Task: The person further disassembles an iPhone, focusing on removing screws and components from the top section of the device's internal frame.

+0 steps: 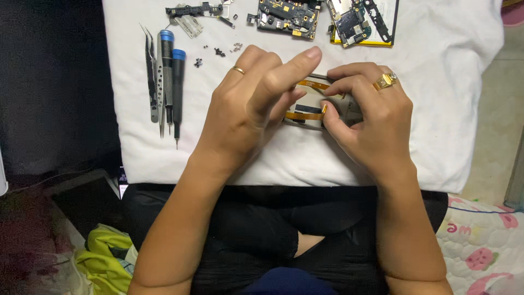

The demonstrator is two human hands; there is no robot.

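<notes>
- At six o'clock, nearest the camera, the person's lap in dark clothing fills the lower frame; a yellow-green cloth [106,254] lies at about eight o'clock.
- Just beyond, the white cloth [453,109] covers the surface, and both hands meet over its middle.
- The left hand [248,104] wears a thin ring; its forefinger stretches toward two o'clock and its grip is closed on the left edge of the small phone part [311,106], thumb tucked beneath.
- The right hand [371,117] wears a large gold ring; its grip pinches the right end of the same part, fingertips curled down onto it.
- The phone part sits between the two hands, held just above the cloth; orange flex ribbons [312,84] show on it, one along the top and one lower down. Much of it is hidden by the fingers.
- At ten o'clock lie tweezers [151,76] and two blue-capped screwdrivers [172,82], side by side, untouched.
- Loose screws [218,52] are scattered near eleven o'clock.
- Farthest, at twelve to one o'clock, circuit boards [286,16] and a frame piece [191,11] lie apart on the cloth, so by my reading the device is already well stripped, with the ribbon piece now in hand.
</notes>
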